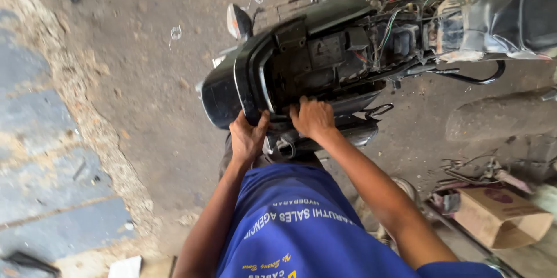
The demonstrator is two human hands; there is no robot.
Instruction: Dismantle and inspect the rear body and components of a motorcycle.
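A: Where's the black rear cowl [232,89] sitting?

B: At the tail of the motorcycle [348,52], seat off, wiring [387,34] and frame exposed just ahead of it. It hangs over the dirt floor [145,110].

A: And the hands?

B: Left hand [248,136] has its grip wrapped shut on the cowl's lower edge. Right hand [313,117] is closed over the frame edge just beside it, fingers curled under.

A: Risks?

B: I'd judge a hard pull could crack the plastic or snag those loose wires. A slip might pinch fingers against the chrome bracket [354,133]. The amber indicator [238,22] sticks out and could get knocked.

A: Nearby?

B: A cardboard box [502,217] at right.
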